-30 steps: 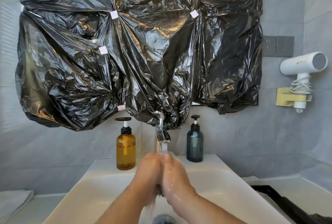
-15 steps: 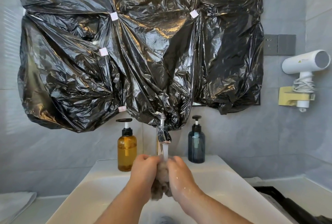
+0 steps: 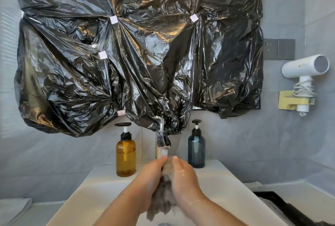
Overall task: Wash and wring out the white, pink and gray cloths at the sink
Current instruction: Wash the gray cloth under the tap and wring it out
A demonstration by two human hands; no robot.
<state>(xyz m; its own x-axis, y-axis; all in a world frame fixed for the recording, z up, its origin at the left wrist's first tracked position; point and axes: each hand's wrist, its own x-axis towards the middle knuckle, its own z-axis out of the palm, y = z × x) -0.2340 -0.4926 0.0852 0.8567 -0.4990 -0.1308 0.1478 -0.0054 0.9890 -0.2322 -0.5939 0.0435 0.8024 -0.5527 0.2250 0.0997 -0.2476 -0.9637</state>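
One wide-angle head view looks forward and slightly down from close behind the fingers [image 3: 178,162], just above the sink [image 3: 101,180]. Beyond the fingers it squarely faces the wall, where black plastic [image 3: 145,62] fills the upper frame; the fingers sit low at centre.

Your left grip [image 3: 150,175] and right grip [image 3: 184,180] were bare and wet; droplets glistened on the back of the right one; both forearms showed bare as far as they were visible.

Nothing can be read; the small warning sticker [image 3: 299,65] on the hair dryer [image 3: 308,67] is too tiny.
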